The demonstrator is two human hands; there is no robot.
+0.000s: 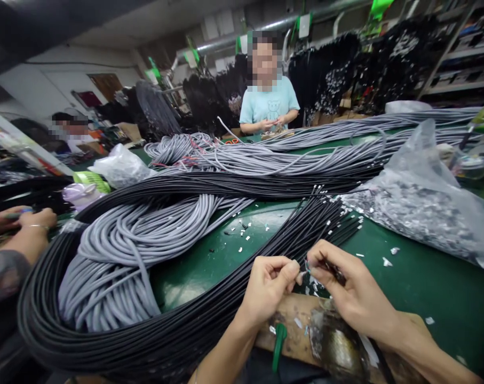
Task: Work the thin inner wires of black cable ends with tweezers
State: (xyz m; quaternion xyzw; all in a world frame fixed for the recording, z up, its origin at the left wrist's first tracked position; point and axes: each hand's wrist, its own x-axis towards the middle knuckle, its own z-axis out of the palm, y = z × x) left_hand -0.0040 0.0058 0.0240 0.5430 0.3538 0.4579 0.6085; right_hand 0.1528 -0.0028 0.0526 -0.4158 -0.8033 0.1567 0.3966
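My left hand point(268, 282) is closed in a pinch, with a tiny pale tip point(300, 277) showing at the thumb and forefinger. Close beside it, my right hand point(346, 280) is closed on a black cable point(334, 271), part of which shows in its palm. Thin bluish wire point(307, 266) shows at the right fingertips; the fingers hide most of it. Both hands are above a worn wooden board point(292, 314) with a green-handled tool point(279, 341) and a dark metal piece point(340, 346) on it. Small white bits lie below the fingertips.
A long bundle of black cables point(193, 314) curves around on the left. Coiled grey cables point(145, 234) lie on the green table point(410, 288). A clear bag of small pieces point(421, 202) stands right. A co-worker point(271, 101) is opposite; another person's hands point(33, 224) are left.
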